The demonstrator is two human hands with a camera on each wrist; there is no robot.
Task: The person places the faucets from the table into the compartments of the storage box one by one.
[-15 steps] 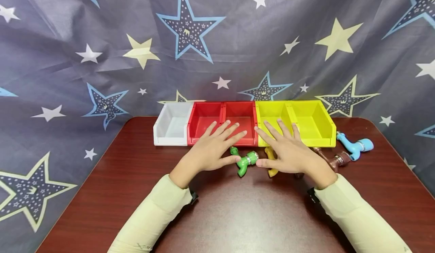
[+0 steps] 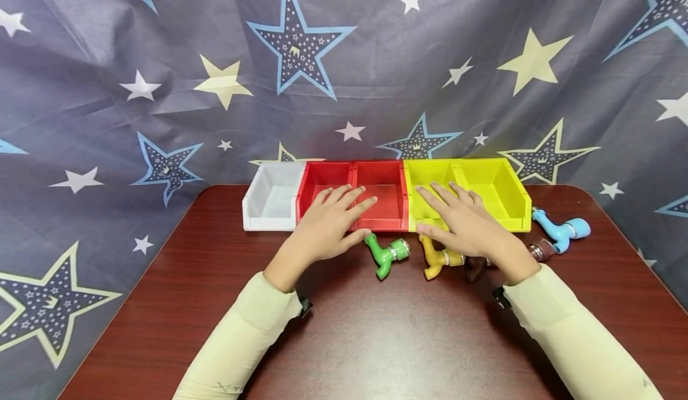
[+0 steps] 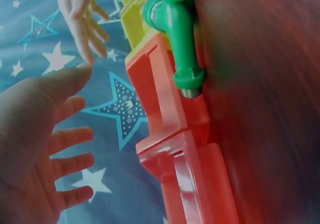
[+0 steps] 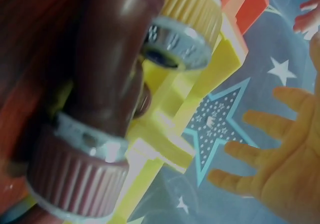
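Behind a red-brown table (image 2: 376, 340), a grey curtain (image 2: 376, 77) printed with stars was hung. Along the table's far side five bins were lined up: one white bin (image 2: 269, 224), two red bins (image 2: 383, 225) and two yellow bins (image 2: 510, 225). Before the red bins the left hand (image 2: 325, 227) was held raised, its fingers spread and slightly bent. The right hand (image 2: 467, 227) was held likewise before the yellow bins, its fingers also spread, the thumb set apart. Between the hands a green tap (image 2: 384, 258) was laid on the table, its threaded end near the left thumb but apart from it. Just below the right thumb a yellow tap (image 2: 432, 261) was seen. A brown knob (image 2: 541, 249) was partly hidden by the right wrist. Farthest right, a blue tap (image 2: 563, 233) was placed near the yellow bins' outer corner. Both forearms were covered by pale sleeves (image 2: 575, 334).
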